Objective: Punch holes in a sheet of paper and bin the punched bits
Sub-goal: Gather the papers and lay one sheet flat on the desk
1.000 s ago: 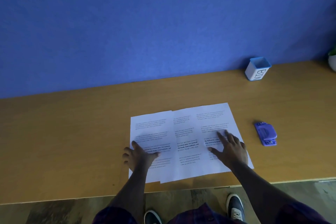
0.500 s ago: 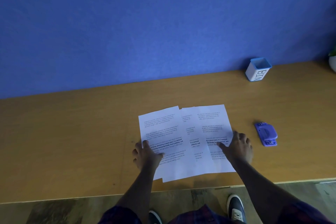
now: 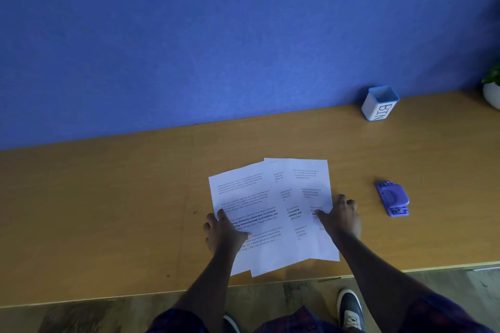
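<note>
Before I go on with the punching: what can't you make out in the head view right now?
- How many sheets are in the paper pile: they overlap, so the count is unclear.
- The printed text: too small and blurred.
- Inside of the bin: the angle hides its bottom.
- The hole punch: its slot and chip tray are not visible.
- Paper under the left hand and right hand: covered.
- The plant pot: cut off by the right edge.

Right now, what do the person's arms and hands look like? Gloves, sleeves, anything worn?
Both hands, left and right, are bare: no gloves, and no rings or watch that I can make out. Forearms are uncovered too. Dark plaid sleeves show near the bottom edge.
</note>
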{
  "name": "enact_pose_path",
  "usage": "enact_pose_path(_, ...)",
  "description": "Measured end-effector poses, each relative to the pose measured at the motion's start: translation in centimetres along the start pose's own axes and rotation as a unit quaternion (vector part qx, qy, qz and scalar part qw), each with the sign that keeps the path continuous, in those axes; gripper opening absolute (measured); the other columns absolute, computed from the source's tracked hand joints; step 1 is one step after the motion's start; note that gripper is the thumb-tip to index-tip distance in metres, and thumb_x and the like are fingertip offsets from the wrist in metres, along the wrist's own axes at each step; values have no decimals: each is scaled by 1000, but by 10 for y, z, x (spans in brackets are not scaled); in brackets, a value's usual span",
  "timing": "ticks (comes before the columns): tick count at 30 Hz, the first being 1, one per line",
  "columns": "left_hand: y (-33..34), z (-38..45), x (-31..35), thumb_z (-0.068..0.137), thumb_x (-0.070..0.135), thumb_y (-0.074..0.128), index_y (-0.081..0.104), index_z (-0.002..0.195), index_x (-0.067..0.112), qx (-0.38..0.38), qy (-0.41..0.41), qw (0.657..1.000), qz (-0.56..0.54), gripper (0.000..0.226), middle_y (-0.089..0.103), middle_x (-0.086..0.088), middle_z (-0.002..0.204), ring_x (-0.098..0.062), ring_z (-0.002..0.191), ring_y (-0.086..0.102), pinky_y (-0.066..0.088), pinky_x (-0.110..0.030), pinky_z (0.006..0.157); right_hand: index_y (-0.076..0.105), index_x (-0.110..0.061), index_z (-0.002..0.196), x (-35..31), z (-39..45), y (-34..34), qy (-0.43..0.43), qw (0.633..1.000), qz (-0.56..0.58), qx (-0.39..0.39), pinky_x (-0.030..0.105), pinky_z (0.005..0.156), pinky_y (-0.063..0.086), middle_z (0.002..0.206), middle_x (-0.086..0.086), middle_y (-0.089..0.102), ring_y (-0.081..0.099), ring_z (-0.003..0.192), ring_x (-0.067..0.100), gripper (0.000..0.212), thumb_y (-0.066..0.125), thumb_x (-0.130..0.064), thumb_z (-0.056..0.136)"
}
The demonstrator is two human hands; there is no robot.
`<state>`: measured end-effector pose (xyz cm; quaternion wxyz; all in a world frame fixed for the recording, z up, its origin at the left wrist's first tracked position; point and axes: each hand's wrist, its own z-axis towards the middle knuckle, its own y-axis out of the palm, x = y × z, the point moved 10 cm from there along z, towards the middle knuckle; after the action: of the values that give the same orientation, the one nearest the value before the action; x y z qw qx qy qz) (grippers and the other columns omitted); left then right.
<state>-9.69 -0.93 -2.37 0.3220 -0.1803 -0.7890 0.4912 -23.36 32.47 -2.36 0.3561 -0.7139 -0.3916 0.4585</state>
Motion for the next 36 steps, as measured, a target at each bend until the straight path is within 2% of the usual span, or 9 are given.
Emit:
enact_pose_path(4,4,-3,4,61,55,89,40,137,20,-13,7,1000,11,97,43,-7,140,-28,130,42,56,-43,94,48,-9,128,-6,-2,4,-17,1000,12,-5,32,64,46,124,14,54,63,104,37,64,75,-43,80)
enact_pose_path(8,5,-5,9,62,56,88,41,137,22,-18,19,999,21,95,43,-6,140,-27,130,42,57,-40,93,48,-10,133,-14,-3,8,-40,999,16,-8,38,79,54,128,12,57,61,111,33,67,74,-42,80)
enact_pose_path(14,5,-11,17,69,55,84,46,139,22,-18,47,997,50,86,45,-3,142,-24,130,43,57,-36,92,46,-14,139,-26,-5,13,-74,997,-4,-8,41,98,50,135,8,57,52,124,32,73,74,-45,79)
enact_pose_path(17,7,-13,21,70,55,83,47,142,24,-18,61,996,61,86,47,-2,143,-24,129,44,56,-37,94,46,-16,140,-31,-6,17,-96,995,2,-15,40,100,50,136,5,57,52,125,29,76,76,-44,77)
enact_pose_path(20,8,-15,22,73,54,80,44,146,25,-24,69,995,61,87,44,-1,150,-25,134,41,51,-42,103,47,-18,140,-36,-8,20,-117,993,1,-27,40,99,50,136,2,56,51,124,28,75,79,-39,75)
enact_pose_path(26,16,-15,23,77,50,79,36,154,26,-57,85,993,65,91,26,0,165,-30,143,31,37,-47,115,49,-20,139,-40,-9,25,-151,987,-9,-48,36,95,49,138,-2,55,51,122,26,76,82,-32,72)
enact_pose_path(30,19,-17,26,77,52,79,33,154,28,-69,100,990,70,93,18,1,167,-31,145,26,34,-49,117,40,-16,140,-35,-9,24,-107,994,9,-33,40,95,50,136,11,50,53,119,31,87,86,-28,67)
enact_pose_path(36,24,-18,30,78,53,78,30,155,32,-86,116,986,80,94,13,4,168,-33,145,24,33,-49,118,42,-12,140,-39,-4,25,-82,995,55,-33,38,98,49,131,11,57,57,118,32,83,79,-25,67)
